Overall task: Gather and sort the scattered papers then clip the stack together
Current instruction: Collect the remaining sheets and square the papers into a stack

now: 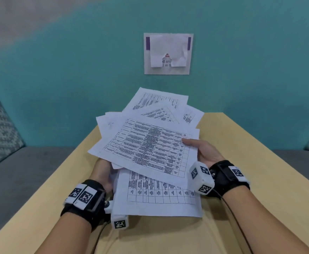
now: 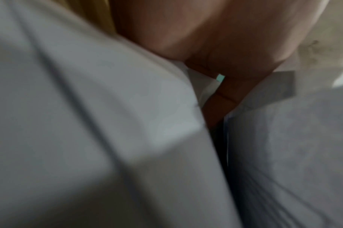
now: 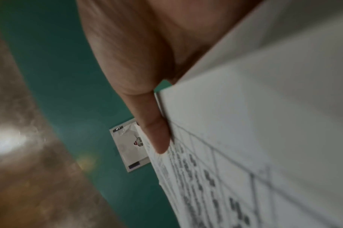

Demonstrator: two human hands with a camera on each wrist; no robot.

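While both hands grip them, fanned papers point(image 1: 150, 149) (printed tables), left hand point(image 1: 102, 173) beneath, right hand point(image 1: 203, 151) thumb on top

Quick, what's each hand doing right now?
Left hand: grips the papers from below, fingers mostly hidden.
Right hand: pinches the papers' right edge, thumb on top.
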